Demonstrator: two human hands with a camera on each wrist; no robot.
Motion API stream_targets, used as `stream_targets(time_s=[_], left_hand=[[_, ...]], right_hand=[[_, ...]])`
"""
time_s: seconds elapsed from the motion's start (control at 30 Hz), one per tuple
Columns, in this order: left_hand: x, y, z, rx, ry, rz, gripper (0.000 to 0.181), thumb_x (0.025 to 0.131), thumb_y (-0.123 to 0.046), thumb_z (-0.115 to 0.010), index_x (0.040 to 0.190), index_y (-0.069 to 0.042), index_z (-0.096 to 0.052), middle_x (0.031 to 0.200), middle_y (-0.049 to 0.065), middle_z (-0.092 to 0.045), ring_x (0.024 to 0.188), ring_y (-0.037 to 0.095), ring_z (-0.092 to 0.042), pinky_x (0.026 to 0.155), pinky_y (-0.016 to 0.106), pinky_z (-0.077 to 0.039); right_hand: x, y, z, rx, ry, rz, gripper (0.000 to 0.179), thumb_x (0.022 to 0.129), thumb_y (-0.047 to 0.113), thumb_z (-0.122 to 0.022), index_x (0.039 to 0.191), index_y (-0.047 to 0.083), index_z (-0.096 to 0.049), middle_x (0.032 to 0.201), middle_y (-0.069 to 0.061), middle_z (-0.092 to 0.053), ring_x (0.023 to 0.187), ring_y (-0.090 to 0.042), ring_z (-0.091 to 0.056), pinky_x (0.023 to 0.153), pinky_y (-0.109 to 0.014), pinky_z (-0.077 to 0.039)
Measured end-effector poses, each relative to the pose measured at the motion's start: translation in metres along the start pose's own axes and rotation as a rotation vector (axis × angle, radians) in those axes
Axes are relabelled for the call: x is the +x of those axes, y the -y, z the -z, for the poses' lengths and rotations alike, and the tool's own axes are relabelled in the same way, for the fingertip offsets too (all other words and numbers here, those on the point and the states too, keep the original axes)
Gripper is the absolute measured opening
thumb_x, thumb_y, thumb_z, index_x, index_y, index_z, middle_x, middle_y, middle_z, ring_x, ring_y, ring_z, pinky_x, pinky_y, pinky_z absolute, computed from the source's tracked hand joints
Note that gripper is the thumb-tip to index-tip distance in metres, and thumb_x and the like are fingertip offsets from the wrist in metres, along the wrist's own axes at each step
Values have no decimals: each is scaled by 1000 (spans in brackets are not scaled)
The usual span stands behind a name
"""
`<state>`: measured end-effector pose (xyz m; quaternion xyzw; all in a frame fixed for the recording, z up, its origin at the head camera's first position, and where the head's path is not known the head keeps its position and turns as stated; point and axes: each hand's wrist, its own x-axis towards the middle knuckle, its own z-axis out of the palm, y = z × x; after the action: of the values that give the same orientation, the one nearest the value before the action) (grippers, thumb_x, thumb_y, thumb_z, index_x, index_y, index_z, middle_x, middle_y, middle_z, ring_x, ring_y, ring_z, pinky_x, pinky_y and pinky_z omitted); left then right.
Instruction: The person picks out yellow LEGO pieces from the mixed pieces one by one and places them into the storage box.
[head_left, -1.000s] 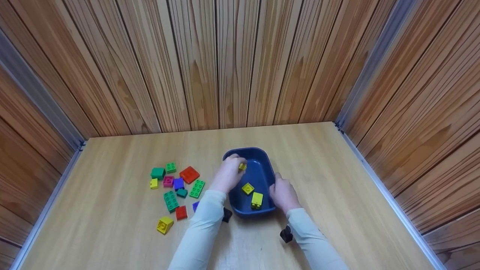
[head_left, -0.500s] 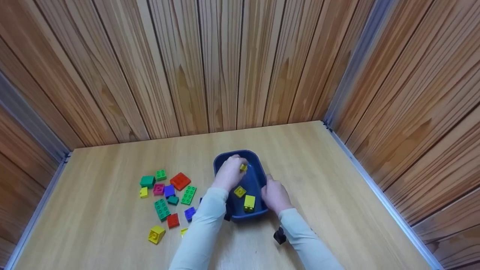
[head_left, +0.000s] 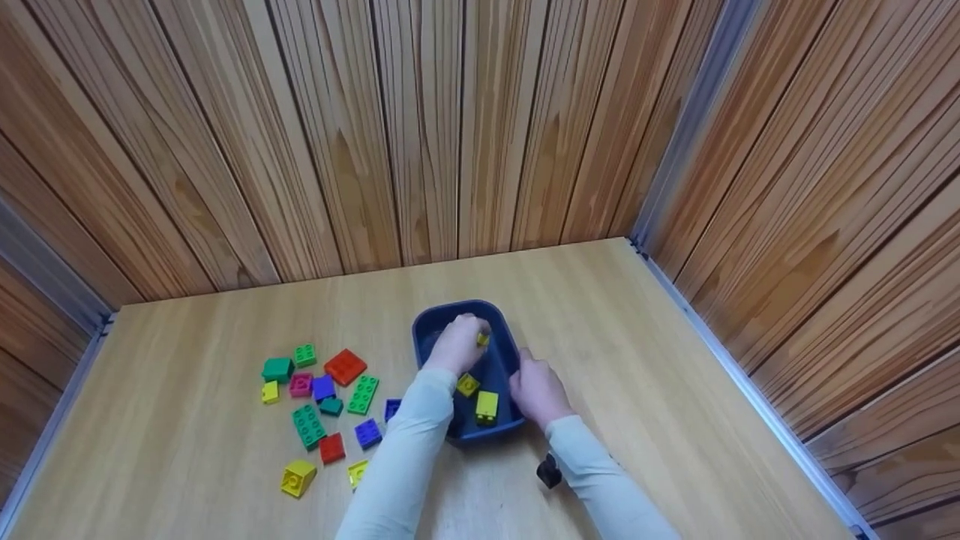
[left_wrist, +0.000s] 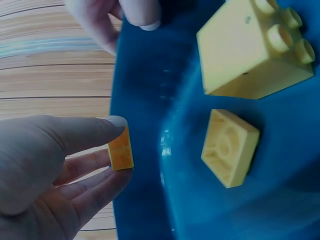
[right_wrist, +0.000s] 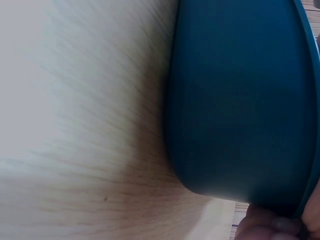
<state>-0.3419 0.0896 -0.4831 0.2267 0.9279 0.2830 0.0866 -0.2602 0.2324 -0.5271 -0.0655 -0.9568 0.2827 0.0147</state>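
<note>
Between thumb and fingertips my left hand (head_left: 459, 345) pinches a small yellow toy brick (left_wrist: 121, 150), held over the far part of a dark blue plastic bin (head_left: 504, 369). On the bin's floor lie a flat yellow brick (left_wrist: 230, 148) and a taller yellow brick (left_wrist: 245, 47) with studs on one end. My right hand (head_left: 541, 390) grips the bin's right rim, its thumb and fingers on either side of the wall. The right wrist view shows the bin's outer wall (right_wrist: 240, 100), with fingertips (right_wrist: 265, 225) under the rim at the lower right.
Left of the bin, loose bricks are spread on the wooden table (head_left: 187, 420): a red one (head_left: 346, 367), a green one (head_left: 363, 394), a purple one (head_left: 368, 433), a yellow one (head_left: 298, 478) and several others. Wood-panelled walls (head_left: 420, 150) stand behind and beside the table.
The head view has turned slightly right, so the table and bin appear further left. A yellow brick has come out from behind the left sleeve. Both hands keep their holds.
</note>
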Motion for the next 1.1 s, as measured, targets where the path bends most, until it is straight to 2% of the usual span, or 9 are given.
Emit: stream_targets(time_s=[0.17,0.4,0.67,0.77,1.0,1.1], left_hand=[[3,6,-6,1,17,19,28,90,-7,-66,118,-8,-66,117,10,-62,109,23,-58,96,39,-46],[4,12,-9,0,17,32,26,90,-7,-66,116,-6,-67,113,10,-63,106,24,-58,97,40,-46],[2,11,-7,-26,35,63,27,90,-4,-64,118,-6,-67,116,11,-63,107,25,-58,97,43,-46],[1,10,-6,-29,54,78,27,90,-2,-65,116,-6,-67,113,11,-64,103,25,-59,94,43,-47],[1,7,-6,3,135,77,20,89,2,-64,105,-6,-71,93,7,-67,81,20,-61,80,38,-54],[1,6,-6,-7,138,86,21,89,4,-62,104,-7,-71,93,5,-66,82,19,-61,80,38,-54]], right_hand=[[-2,2,-3,-1,-8,11,45,95,12,-50,136,-5,-43,71,-6,-55,58,-16,-56,54,-31,-49],[-5,2,-5,-49,-76,88,37,91,8,-53,125,-6,-50,72,-12,-57,58,-19,-56,54,-37,-50],[-3,1,-3,-38,-63,79,40,91,7,-53,128,-7,-48,71,-10,-55,56,-19,-54,52,-36,-48],[-3,1,-3,-32,-52,72,39,91,8,-53,128,-6,-48,71,-9,-55,57,-18,-54,53,-35,-49],[-3,0,-1,-21,-38,45,38,93,8,-52,128,-5,-48,73,-9,-56,59,-17,-56,54,-33,-50],[-3,0,0,-25,-52,60,38,92,8,-52,128,-6,-49,74,-10,-57,59,-18,-57,55,-35,-50]])
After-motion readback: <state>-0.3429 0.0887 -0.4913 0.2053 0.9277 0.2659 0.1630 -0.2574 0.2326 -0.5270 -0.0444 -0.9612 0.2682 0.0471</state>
